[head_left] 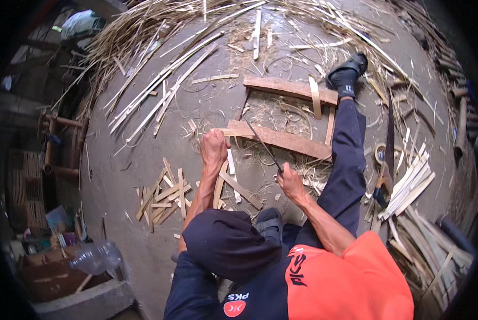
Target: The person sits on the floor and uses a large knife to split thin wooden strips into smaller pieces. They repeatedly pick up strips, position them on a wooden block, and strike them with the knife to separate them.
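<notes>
My left hand (214,148) is closed in a fist around a pale bamboo strip (240,132), which sticks out to the right over the near plank of a low wooden frame (287,141). In my right hand (291,181) is the handle of a long, thin knife (268,151). Its dark blade points up and left, crossing the near plank close to the strip's end. Another bamboo strip (315,97) stands across the frame's far plank. My outstretched foot in a dark sandal (349,69) lies beside the frame's right end.
Cut bamboo pieces (161,197) lie in a pile at the left, with long strips (167,80) beyond. A handsaw (386,160), a tape roll (379,153) and a bundle of pale slats (411,181) are at the right. Curled shavings litter the floor. A plastic bottle (96,257) sits lower left.
</notes>
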Tool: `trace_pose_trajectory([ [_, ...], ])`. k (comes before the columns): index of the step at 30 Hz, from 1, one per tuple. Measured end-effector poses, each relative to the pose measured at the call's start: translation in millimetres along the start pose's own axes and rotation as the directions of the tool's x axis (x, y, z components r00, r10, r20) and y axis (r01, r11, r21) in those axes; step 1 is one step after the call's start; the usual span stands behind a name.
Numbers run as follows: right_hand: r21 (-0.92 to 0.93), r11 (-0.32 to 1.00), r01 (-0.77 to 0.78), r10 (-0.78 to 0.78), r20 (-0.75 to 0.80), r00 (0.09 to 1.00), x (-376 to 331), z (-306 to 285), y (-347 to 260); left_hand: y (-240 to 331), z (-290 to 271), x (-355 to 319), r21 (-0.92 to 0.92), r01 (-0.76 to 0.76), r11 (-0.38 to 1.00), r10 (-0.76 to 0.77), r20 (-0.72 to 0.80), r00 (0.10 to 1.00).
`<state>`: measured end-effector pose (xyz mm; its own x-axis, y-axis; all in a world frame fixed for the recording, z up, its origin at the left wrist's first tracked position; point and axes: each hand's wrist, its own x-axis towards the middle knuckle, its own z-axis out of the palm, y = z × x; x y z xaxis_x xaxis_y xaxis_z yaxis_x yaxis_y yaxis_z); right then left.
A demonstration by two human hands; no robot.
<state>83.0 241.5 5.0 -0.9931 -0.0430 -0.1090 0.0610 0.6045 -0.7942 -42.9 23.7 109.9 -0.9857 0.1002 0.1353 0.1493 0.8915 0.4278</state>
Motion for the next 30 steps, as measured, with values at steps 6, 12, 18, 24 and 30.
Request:
trace_pose_trajectory([
  [6,-0.133,0.969,-0.208,0.235,0.234,0.944,9.4,-10.3,26.0,-33.4,-23.9,-24.6,-0.370,0.319,0.872,-0.296,0.119,0.948],
  [12,-0.076,0.995,-0.058,0.070,0.167,0.983,-27.5,-7.4,60.6,-147.2,-47.3,-157.2,-0.875,0.421,0.240,-0.588,0.215,0.780],
  [18,-0.085,0.981,-0.176,0.195,0.327,0.925,-22.8,-11.1,62.4,-188.2,2.6,-235.5,-0.731,0.680,0.054,-0.865,0.307,0.398],
  [24,-0.183,0.977,-0.106,0.144,0.210,0.967,-24.3,-14.9,85.9,-212.8,49.0,-213.7,-0.253,0.942,0.220,-0.975,-0.042,0.217],
  [30,-0.132,0.966,-0.223,0.247,0.203,0.948,-25.9,-10.0,113.3,-219.8,63.8,-232.1,-0.611,0.755,-0.238,-0.877,0.468,0.103],
])
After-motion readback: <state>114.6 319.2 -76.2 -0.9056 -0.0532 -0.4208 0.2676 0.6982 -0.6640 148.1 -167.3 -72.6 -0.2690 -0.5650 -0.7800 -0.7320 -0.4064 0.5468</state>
